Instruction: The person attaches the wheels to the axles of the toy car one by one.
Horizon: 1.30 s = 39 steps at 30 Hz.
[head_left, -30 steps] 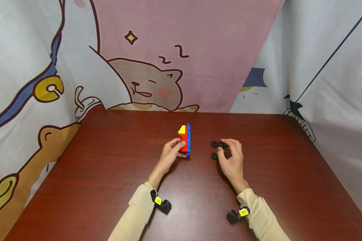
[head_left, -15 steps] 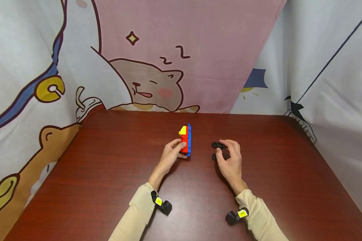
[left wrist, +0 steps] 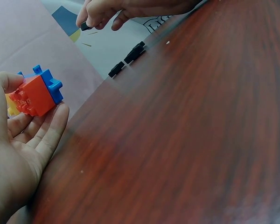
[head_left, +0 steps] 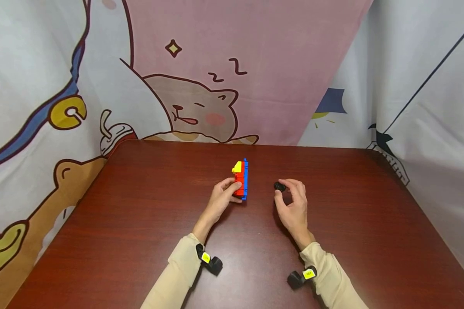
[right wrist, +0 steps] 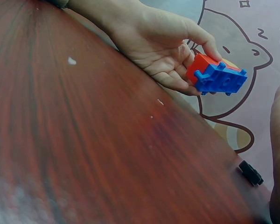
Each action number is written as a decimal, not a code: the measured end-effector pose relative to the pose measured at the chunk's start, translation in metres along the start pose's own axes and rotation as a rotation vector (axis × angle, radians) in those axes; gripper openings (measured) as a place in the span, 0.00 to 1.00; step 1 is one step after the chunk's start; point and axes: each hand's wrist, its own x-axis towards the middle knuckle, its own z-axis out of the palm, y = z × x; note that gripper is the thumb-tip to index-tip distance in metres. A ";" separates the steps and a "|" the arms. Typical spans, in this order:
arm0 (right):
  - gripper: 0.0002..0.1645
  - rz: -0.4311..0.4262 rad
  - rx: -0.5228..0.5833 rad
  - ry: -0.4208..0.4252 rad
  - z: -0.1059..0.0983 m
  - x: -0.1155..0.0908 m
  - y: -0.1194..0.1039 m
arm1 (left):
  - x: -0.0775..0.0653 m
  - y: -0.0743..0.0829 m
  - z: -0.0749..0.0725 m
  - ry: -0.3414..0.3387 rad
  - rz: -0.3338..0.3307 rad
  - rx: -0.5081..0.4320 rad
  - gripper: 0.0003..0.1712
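Red/blue toy [head_left: 243, 176] – gripped, L hand [head_left: 218, 201] | R hand [head_left: 295, 208] pinches blk wheel [left wrist: 85, 26], toy's right | risk: wheel may slip – fingertip-only hold

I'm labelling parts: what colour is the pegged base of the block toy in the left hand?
Blue; the pegged base shows best in the right wrist view.

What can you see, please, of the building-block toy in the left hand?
The building-block toy looks plastic: red blocks, a yellow sloped block toward the far end, and along one side a blue plate with stubby pegs. In the head view it points away, the blue plate facing right. The left hand grips its near half, thumb on the red.
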 end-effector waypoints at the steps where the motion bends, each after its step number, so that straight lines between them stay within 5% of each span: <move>1: 0.21 0.001 0.000 0.001 0.000 0.000 0.000 | 0.000 0.000 0.000 -0.001 -0.002 0.001 0.19; 15: 0.20 -0.021 -0.015 0.012 0.001 0.000 0.001 | 0.000 0.001 0.001 0.007 -0.009 -0.002 0.19; 26: 0.21 -0.023 -0.012 -0.009 0.003 -0.008 0.034 | 0.000 0.001 0.002 0.005 0.002 -0.012 0.18; 39: 0.20 -0.020 0.015 -0.050 0.014 -0.014 0.029 | 0.000 0.000 0.003 0.014 -0.001 0.008 0.19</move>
